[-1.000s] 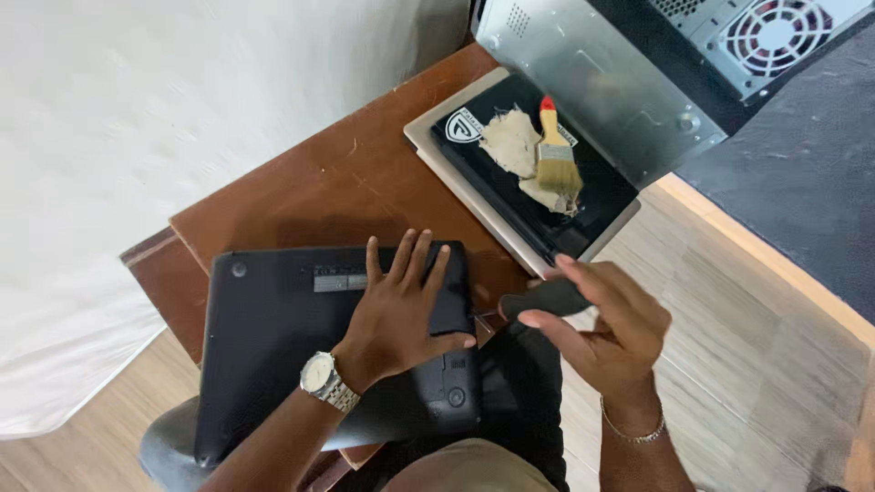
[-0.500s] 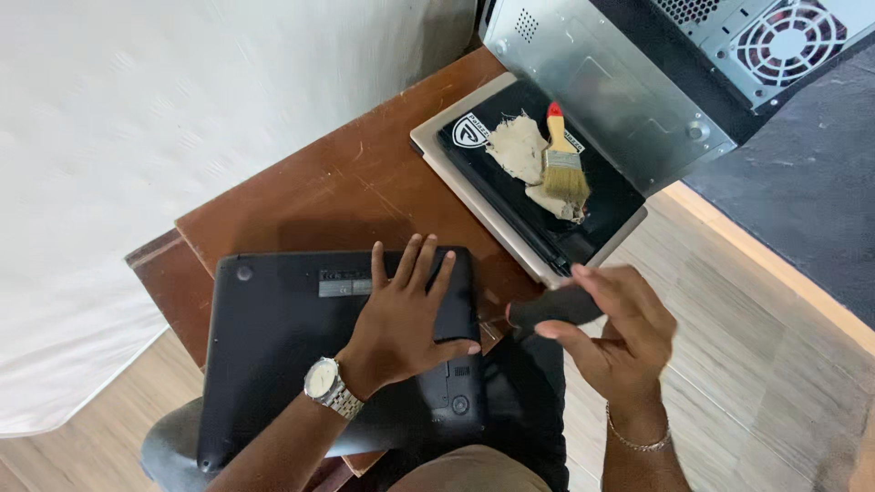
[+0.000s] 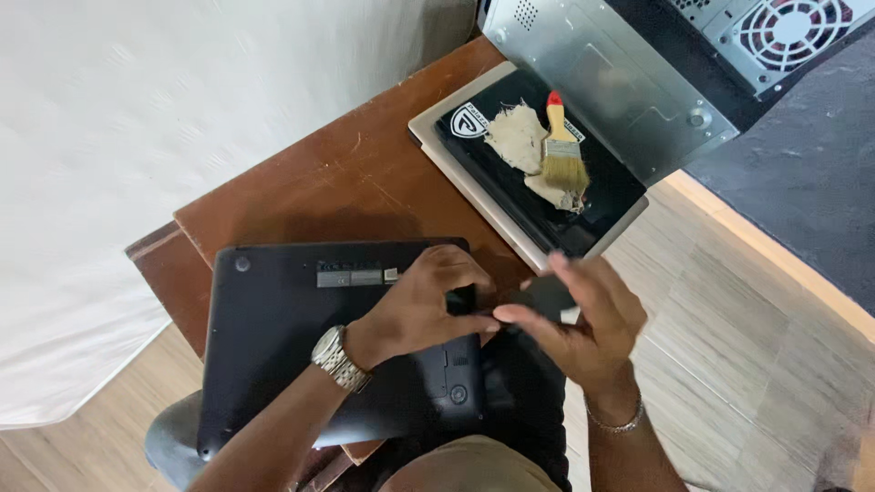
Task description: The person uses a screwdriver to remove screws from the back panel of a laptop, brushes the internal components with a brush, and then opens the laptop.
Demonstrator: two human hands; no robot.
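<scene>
At far left of the wooden table [image 3: 328, 191], a black laptop [image 3: 283, 337] lies bottom side up, its near edge overhanging toward the person's lap. A second ago the left hand [image 3: 424, 305] lay flat and spread on that underside; it has since drawn its fingers together and shifted toward the laptop's right edge, wristwatch [image 3: 334, 359] facing up. The fingertips now curl in against a small dark flat part [image 3: 545, 296], which the right hand [image 3: 583, 323] has brought in from further right. That hand pinches the part between thumb and fingers, blurred by motion. Both hands now meet at the laptop's right edge, so the part appears to be passing between them or being lined up there; which cannot be told. Further right rest a closed dark laptop [image 3: 529, 173] carrying a paintbrush [image 3: 563, 150] and pale cloth [image 3: 518, 137], then a metal computer case [image 3: 629, 82].
</scene>
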